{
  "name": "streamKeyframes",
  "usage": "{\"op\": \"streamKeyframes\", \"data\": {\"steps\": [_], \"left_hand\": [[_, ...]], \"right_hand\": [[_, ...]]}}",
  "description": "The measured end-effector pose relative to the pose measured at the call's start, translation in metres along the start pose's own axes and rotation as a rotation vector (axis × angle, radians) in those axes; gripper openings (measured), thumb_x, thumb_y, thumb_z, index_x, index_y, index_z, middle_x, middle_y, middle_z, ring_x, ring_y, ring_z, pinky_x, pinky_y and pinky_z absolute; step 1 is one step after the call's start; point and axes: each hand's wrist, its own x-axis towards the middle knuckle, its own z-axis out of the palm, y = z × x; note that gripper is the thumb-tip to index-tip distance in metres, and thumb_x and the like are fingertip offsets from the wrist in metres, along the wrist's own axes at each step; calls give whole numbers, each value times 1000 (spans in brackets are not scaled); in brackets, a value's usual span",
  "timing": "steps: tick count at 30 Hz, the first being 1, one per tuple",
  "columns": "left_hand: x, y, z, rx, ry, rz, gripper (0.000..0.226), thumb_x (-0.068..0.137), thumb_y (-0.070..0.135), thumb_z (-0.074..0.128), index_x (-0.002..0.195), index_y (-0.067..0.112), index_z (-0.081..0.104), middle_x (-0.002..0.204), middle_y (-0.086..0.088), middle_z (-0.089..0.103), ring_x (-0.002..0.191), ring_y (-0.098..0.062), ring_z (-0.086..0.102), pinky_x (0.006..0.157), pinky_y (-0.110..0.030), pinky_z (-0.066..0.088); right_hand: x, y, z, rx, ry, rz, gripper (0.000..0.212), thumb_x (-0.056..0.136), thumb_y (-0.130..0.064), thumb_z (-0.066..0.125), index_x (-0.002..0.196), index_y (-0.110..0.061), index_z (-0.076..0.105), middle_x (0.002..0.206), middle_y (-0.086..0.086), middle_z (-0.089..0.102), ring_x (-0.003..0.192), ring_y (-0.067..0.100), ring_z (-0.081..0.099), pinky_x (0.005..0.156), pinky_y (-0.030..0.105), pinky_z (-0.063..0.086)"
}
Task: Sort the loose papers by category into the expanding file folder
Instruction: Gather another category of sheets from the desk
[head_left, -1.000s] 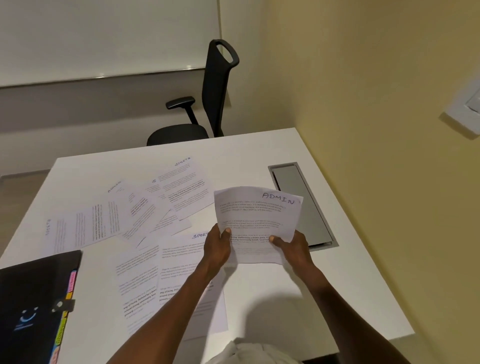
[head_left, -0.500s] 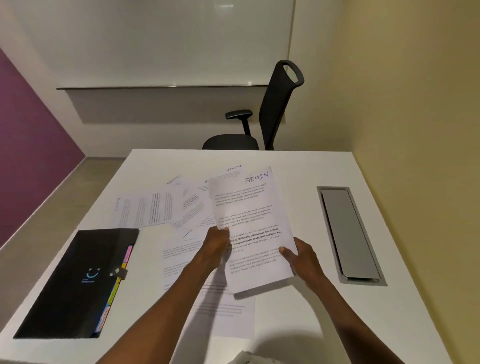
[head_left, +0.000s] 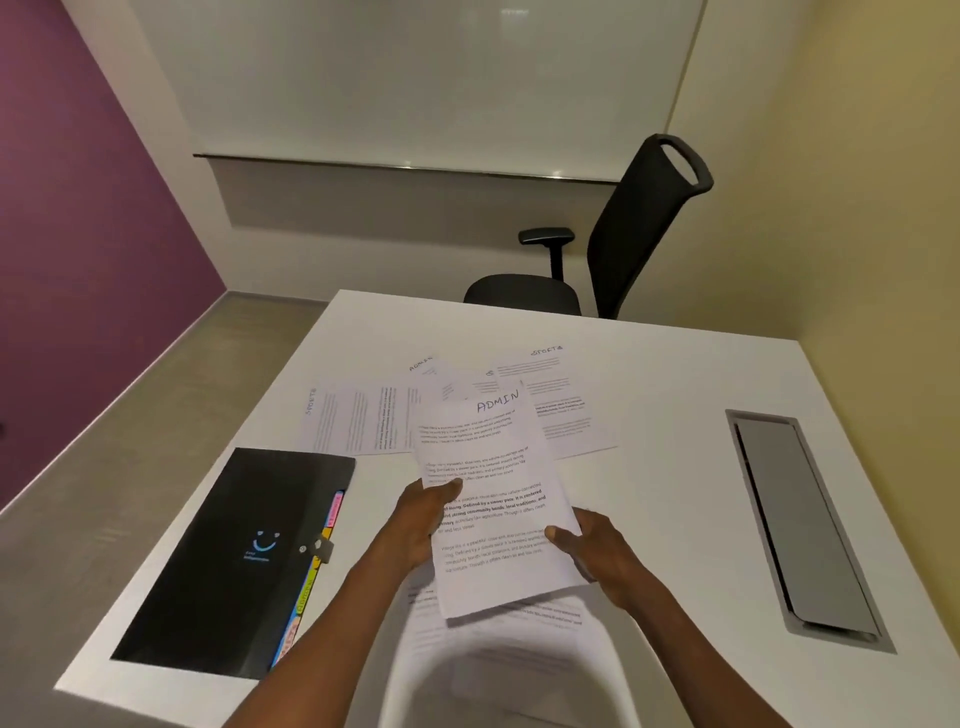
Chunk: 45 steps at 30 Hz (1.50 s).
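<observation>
Both hands are up over the near middle of the tabletop (head_left: 649, 374), holding one sheet between them. The left hand (head_left: 423, 519) pinches the ADMIN sheet (head_left: 493, 499) at its nine o'clock edge, thumb on top; the right hand (head_left: 597, 551) grips it at about four o'clock, thumb over the margin. The word "ADMIN" is handwritten at the sheet's top.

The expanding file folder (head_left: 234, 561) lies flat at eight o'clock from the hands, near the tabletop's left edge. Its black flap looks fastened down by the small strap, with coloured tabs poking out along its right side.

As for progress, I'd say the sorting has barely begun. The folder looks unopened, and I can't see any paper in it. More loose papers (head_left: 363, 421) lie spread at twelve o'clock, overlapping; one reads "ADMIN" and two seem marked "SPORTS", though the writing is small. Another printed sheet (head_left: 519, 616) lies under the raised one. All of these, I'd guess, wait to be filed, and the folder needs opening first.
</observation>
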Motion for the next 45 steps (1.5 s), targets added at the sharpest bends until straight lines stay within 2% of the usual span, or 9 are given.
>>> {"op": "streamKeyframes", "data": {"steps": [5, 8, 10, 12, 14, 16, 20, 32, 45], "left_hand": [[17, 18, -47, -45, 56, -27, 32, 98, 1, 54, 129, 4, 59, 114, -17, 71, 101, -36, 70, 88, -54, 55], [31, 31, -75, -82, 61, -47, 32, 101, 2, 49, 131, 7, 57, 117, -15, 71, 102, -38, 70, 88, -58, 54], [38, 41, -91, -72, 77, -25, 27, 102, 3, 47, 127, 10, 56, 115, -12, 70, 97, -34, 70, 75, -49, 61], [46, 49, -110, -50, 110, 7, 26, 102, 3, 48, 125, 10, 56, 113, -11, 68, 90, -27, 69, 61, -38, 62], [58, 55, -132, -16, 159, 28, 25, 100, 4, 51, 124, 9, 57, 118, -12, 67, 94, -29, 69, 66, -40, 61], [69, 61, -156, 29, 197, 26, 22, 99, 8, 54, 120, 8, 58, 115, -15, 69, 97, -33, 69, 79, -49, 59], [83, 74, -187, 46, 218, -15, 21, 98, 11, 56, 119, 9, 60, 110, -19, 70, 98, -38, 70, 87, -59, 55], [132, 100, -205, 25, 107, 15, 25, 99, 9, 54, 124, 14, 58, 115, -16, 69, 104, -36, 69, 84, -53, 57], [149, 97, -221, -33, 159, 3, 29, 100, 7, 52, 126, 18, 58, 114, -11, 71, 102, -31, 70, 77, -47, 60]], "right_hand": [[26, -23, 49, 2, -35, 12, 26, 89, -24, 69, 115, -22, 70, 107, -7, 74, 98, 12, 70, 92, 36, 55], [44, -35, 76, -50, -18, 18, 12, 90, -29, 68, 95, -18, 70, 78, -15, 72, 66, 4, 66, 64, 21, 51], [55, -44, 92, -76, 12, 10, 34, 92, -38, 63, 69, -18, 50, 53, -14, 48, 44, 5, 40, 50, 21, 32], [68, -49, 103, -101, 85, -6, 43, 94, -41, 58, 64, -19, 37, 53, -6, 39, 47, 8, 35, 53, 25, 30], [88, -50, 107, -206, 168, -52, 34, 97, -35, 53, 68, -17, 52, 66, -4, 57, 59, 11, 53, 63, 28, 39], [110, -51, 110, -449, 217, -88, 22, 98, -32, 51, 96, -19, 68, 99, -4, 71, 92, 15, 65, 78, 26, 42], [154, -59, 121, -753, 153, -96, 41, 98, -34, 50, 131, -12, 57, 137, 5, 56, 127, 25, 50, 101, 33, 39], [260, -81, 128, -817, 402, 33, 65, 83, -33, 72, 130, 2, 44, 129, 21, 45, 119, 37, 44, 95, 41, 42], [313, -95, 117, -1056, 321, 302, 105, 54, -52, 89, 130, -3, 35, 128, 15, 46, 122, 32, 42, 97, 46, 43]]}}
